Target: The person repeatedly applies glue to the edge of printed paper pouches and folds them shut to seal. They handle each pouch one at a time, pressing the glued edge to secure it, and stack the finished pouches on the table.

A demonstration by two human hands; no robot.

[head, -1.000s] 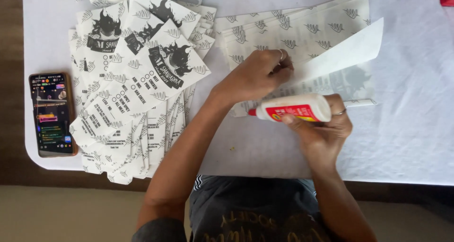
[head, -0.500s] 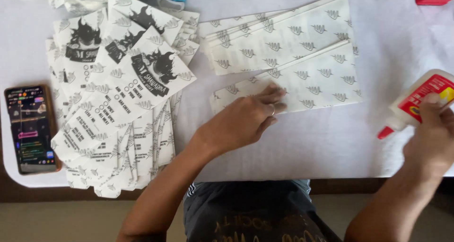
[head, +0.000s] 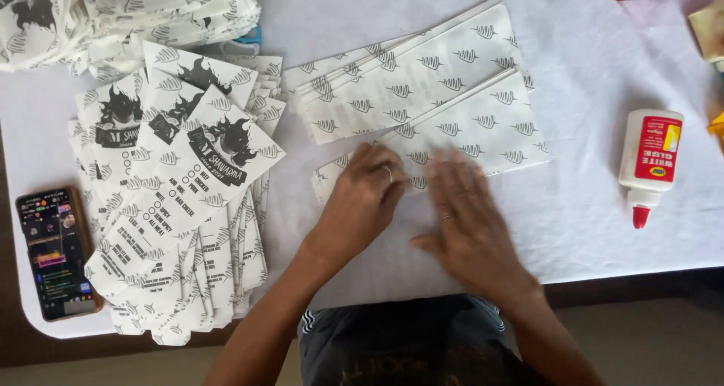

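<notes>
The folded paper bag [head: 483,133] lies flat on the white table cover [head: 573,228] just ahead of me, patterned with small grey leaves, its long edge slanting up to the right. Both my hands rest on its near left end. My left hand [head: 366,197] is spread flat, palm down, a ring on one finger, pressing the corner. My right hand [head: 467,220] is also open and flat beside it, holding nothing — it is a little blurred, so I judge it to be sliding along the seam.

A second ago that right hand gripped the glue bottle [head: 648,163] over a raised flap; half a second ago it was carrying the bottle off to the right. Now the bottle lies on its side well apart from the bag, red tip toward me, and the flap is down. To me that means the gluing of this seam is done and I am at the pressing stage.

Just beyond the bag sits another folded bag [head: 400,81] of the same print, touching or overlapping it. To my left a fanned stack of printed bags [head: 181,205] with black flame designs covers the table, and a phone [head: 56,254] with a lit screen lies at the near left edge.
</notes>
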